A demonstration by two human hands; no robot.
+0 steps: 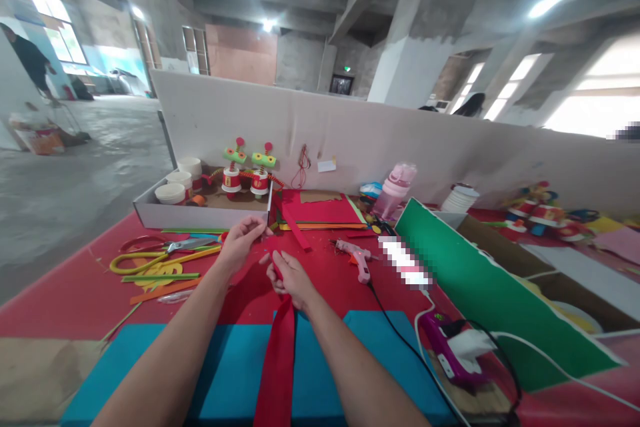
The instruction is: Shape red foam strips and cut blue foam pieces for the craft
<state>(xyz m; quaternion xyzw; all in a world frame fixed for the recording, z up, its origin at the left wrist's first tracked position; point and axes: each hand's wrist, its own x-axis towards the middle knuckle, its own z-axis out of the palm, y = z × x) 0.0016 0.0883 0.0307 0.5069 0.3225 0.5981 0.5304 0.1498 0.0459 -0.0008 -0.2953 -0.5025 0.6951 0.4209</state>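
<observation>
A long red strip (277,367), paper or cloth, runs from my right hand (291,277) down over the blue surface (225,360) to the bottom of the view. My right hand is closed around its upper part. Just above and to the left is my left hand (244,240), its thumb and fingers pinched together close to the strip's upper end. What sits between those fingertips is too small to make out. A pink glue gun (359,259) lies on the red tabletop to the right of my hands, and scissors (190,244) lie to the left.
Behind my hands stand a white tray (200,217) with paper cups and two cup figures (231,179), and a stack of coloured sheets (325,210). At right are a green-sided box (480,293), a pink bottle (397,187) and a purple power strip (450,350) with cables.
</observation>
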